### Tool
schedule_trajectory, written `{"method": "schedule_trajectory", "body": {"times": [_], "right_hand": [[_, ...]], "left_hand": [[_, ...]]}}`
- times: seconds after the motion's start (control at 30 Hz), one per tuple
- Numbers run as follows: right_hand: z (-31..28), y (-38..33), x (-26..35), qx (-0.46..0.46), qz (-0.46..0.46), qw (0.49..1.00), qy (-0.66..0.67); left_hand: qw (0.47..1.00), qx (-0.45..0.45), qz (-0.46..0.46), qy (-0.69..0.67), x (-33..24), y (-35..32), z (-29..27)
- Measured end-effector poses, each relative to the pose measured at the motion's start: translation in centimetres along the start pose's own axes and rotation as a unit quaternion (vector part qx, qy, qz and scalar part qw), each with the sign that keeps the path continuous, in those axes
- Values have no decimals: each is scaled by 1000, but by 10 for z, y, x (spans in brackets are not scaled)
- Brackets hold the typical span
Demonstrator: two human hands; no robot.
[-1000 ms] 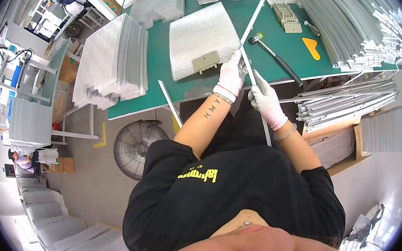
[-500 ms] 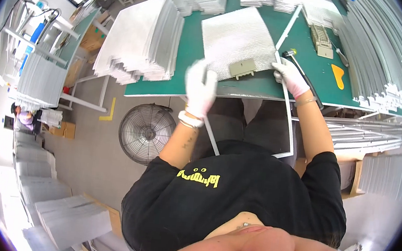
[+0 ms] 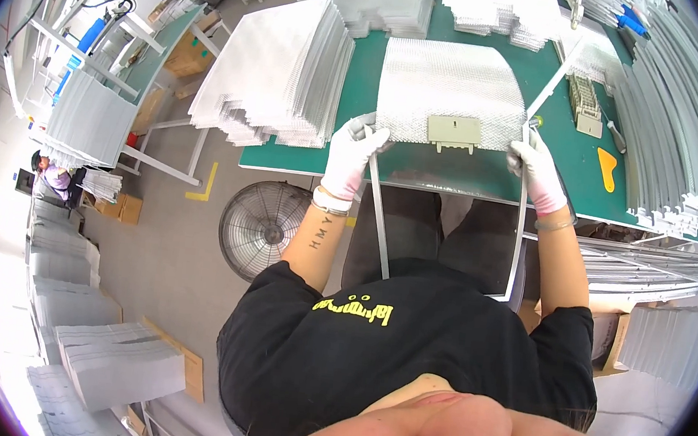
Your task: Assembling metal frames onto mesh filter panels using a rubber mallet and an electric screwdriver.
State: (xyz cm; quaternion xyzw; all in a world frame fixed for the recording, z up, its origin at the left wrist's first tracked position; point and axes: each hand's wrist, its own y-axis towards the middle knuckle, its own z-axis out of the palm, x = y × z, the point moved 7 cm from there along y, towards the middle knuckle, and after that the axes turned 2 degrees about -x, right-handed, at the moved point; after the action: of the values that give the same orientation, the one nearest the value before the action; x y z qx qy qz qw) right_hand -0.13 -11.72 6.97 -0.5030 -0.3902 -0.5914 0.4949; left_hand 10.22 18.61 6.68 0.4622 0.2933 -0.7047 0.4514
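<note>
Head view: a silvery mesh filter panel [image 3: 452, 93] lies flat on the green table [image 3: 399, 50], its near edge toward the person. Its surface is a fine, shiny expanded-metal weave, squarish with a slightly bowed far edge, and a small beige plastic latch [image 3: 454, 132] sits at the middle of its near edge. Two thin grey metal frame strips run from the panel's near corners back toward the person's body: the left strip [image 3: 378, 217] and the right strip [image 3: 520, 226]. The white-gloved left hand [image 3: 350, 154] is curled around the left strip's top at the panel's left near corner; the white-gloved right hand [image 3: 534, 165] is pinched closed on the right strip's top at the panel's right near corner.

Left of the panel stands a tall stack of similar mesh sheets [image 3: 283, 73]. Right of the panel lie an orange wedge-shaped piece [image 3: 606, 170] and a bank of long grey strips [image 3: 677, 123]. Below the table's left end stands a round wire-guarded fan [image 3: 262, 226], and left of it brown cardboard boxes [image 3: 119, 208] sit on the floor.
</note>
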Motion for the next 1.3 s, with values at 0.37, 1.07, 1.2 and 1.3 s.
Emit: {"method": "schedule_trajectory", "body": {"times": [0.37,1.07,1.2,1.3], "right_hand": [[33,-38,60,20,-74,997,7],[64,-17,186,-165,-411,888,-121],[41,-1,168,-173,-430,879,-108],[54,-6,174,-121,-403,906,-49]], "left_hand": [[984,-11,179,23,-65,-67,38],[899,-107,415,94,-172,-2,49],[908,-77,395,115,-173,-7,75],[936,16,341,82,-171,6,72]]}}
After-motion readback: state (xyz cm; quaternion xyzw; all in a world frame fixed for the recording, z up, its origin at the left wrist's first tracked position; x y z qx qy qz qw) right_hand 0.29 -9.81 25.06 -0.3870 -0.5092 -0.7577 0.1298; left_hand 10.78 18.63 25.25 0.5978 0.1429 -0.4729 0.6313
